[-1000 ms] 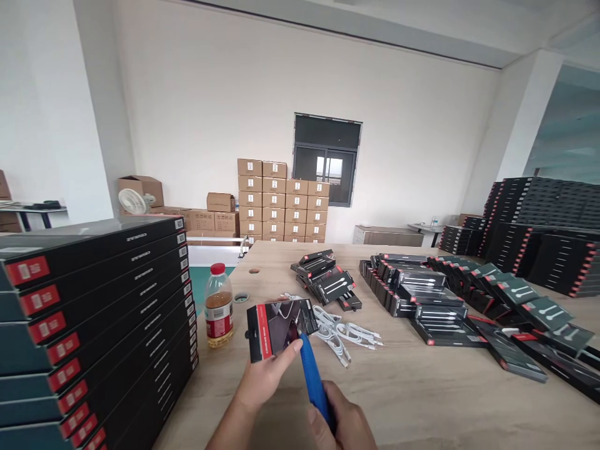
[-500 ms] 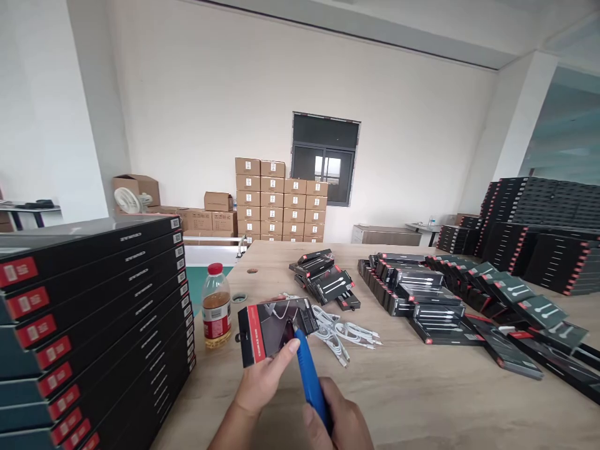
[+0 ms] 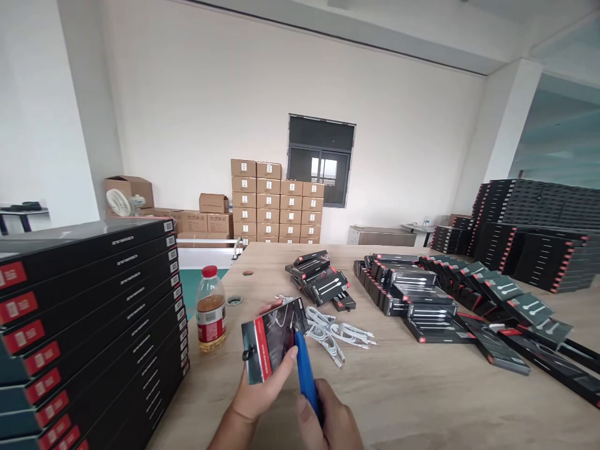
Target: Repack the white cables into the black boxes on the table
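Observation:
My left hand [image 3: 262, 390] grips a flat black cable box [image 3: 274, 334] with a red stripe and a printed picture of a white cable. The thumb lies along the near edge and fingertips show behind the far side. In my right hand [image 3: 332, 419] is a blue utility knife [image 3: 305, 372], its tip at the right part of the box face. Whether the blade cuts into the box cannot be seen. White coiled cables [image 3: 330, 331] lie on the table just beyond the knife.
A tall stack of black boxes [image 3: 117, 300] stands at left, beside a red-capped bottle [image 3: 210, 312]. Small black boxes [image 3: 323, 278] are piled ahead, with rows of packaged boxes [image 3: 412, 294] to the right on the wooden table [image 3: 398, 400]. Cartons [image 3: 267, 200] line the wall.
The box has tilted in my left hand, and its left end is turned lower. My right hand has moved slightly left with the knife. The view has shifted a little to the right.

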The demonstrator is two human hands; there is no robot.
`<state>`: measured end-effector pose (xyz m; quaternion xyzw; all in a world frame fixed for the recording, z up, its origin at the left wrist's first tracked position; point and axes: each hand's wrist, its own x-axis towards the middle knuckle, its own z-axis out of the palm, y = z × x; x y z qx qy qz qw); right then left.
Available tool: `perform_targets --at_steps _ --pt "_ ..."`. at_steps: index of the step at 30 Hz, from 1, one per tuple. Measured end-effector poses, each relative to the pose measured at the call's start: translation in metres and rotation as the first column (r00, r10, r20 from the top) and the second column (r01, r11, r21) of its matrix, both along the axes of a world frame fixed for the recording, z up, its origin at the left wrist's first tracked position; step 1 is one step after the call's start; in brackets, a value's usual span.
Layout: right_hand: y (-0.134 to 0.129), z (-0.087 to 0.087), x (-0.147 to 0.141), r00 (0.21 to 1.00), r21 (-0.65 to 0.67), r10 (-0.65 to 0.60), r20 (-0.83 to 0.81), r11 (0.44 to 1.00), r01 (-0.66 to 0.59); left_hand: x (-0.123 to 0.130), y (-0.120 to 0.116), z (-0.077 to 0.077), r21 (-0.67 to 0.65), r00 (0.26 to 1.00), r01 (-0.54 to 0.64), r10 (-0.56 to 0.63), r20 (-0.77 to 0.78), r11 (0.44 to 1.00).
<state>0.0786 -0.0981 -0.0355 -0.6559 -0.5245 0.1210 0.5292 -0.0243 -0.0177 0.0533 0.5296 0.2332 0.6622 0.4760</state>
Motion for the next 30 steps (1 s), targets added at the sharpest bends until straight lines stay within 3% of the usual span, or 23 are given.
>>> perform_targets --at_steps 3,6,11,13,16,19,22,24,26,30 --pt "0.005 0.009 0.004 0.997 -0.041 -0.08 0.014 0.996 0.08 0.004 0.003 -0.007 0.061 0.998 -0.029 0.032 -0.045 0.998" --pt "0.014 0.025 0.015 0.996 -0.111 -0.083 0.017 0.99 0.085 0.005 0.005 -0.015 0.134 0.993 -0.038 0.052 -0.106 0.99" --pt "0.022 0.05 0.054 0.982 -0.175 -0.191 0.002 0.966 0.188 -0.001 0.004 -0.031 -0.032 0.99 -0.126 0.123 -0.065 0.992" --pt "0.014 0.054 0.07 0.982 -0.162 -0.187 0.024 0.969 0.189 -0.002 0.006 -0.037 -0.081 0.995 -0.076 0.07 -0.074 0.994" --pt "-0.007 0.046 0.08 0.993 -0.092 -0.053 0.104 0.994 0.063 -0.003 0.012 -0.04 -0.105 0.998 0.03 -0.036 -0.05 0.994" --pt "-0.025 0.025 0.075 0.983 -0.047 0.088 0.16 0.996 -0.082 -0.002 0.017 -0.04 -0.133 1.0 0.023 -0.022 0.006 0.991" --pt "-0.031 0.007 0.065 0.974 -0.049 0.186 0.133 0.982 -0.181 -0.002 0.02 -0.044 -0.134 0.998 0.067 -0.065 0.026 0.989" --pt "-0.029 0.007 0.059 0.97 -0.056 0.206 0.131 0.978 -0.2 -0.002 0.02 -0.048 -0.143 0.994 0.105 -0.103 0.027 0.984" --pt "-0.022 0.017 0.055 0.974 -0.079 0.159 0.163 0.986 -0.147 0.0 0.017 -0.05 -0.163 0.992 0.128 -0.129 0.008 0.978" --pt "-0.002 0.058 0.056 0.969 -0.155 -0.052 0.243 0.984 0.092 0.008 0.007 -0.052 -0.197 0.973 0.221 -0.23 -0.023 0.955"
